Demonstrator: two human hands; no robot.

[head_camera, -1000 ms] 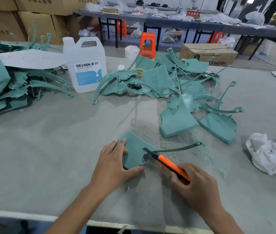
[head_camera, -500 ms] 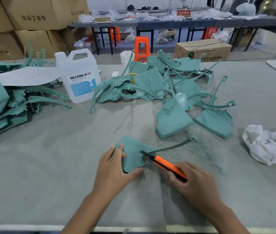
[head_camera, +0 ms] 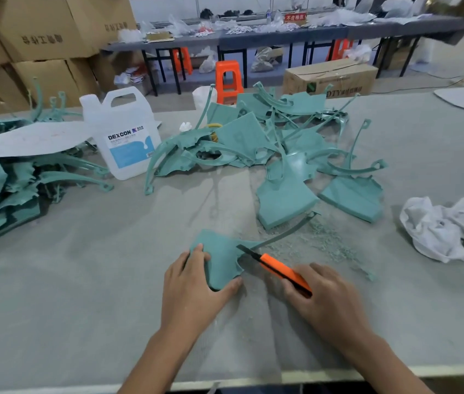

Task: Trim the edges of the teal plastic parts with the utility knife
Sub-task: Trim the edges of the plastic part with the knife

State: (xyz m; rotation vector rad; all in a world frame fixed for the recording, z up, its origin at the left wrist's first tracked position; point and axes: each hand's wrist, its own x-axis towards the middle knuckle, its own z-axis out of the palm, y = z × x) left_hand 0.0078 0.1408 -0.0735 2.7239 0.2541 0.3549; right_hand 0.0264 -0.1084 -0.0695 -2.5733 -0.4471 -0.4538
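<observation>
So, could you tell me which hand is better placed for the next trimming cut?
Right hand: it grips the utility knife with the blade at the edge of the teal part, while the left hand holds that part down.

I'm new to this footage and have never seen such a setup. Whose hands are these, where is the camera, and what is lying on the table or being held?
No machine here: these are a person's two bare hands, filmed by one wide-angle camera worn on the head, looking forward and down. The left hand holds a teal plastic part on the grey table. The right hand grips an orange utility knife, its blade at the part's edge. Beside it lie teal shavings. Farther back are a pile of teal parts, a white jug and, to the right, a crumpled white cloth.
</observation>
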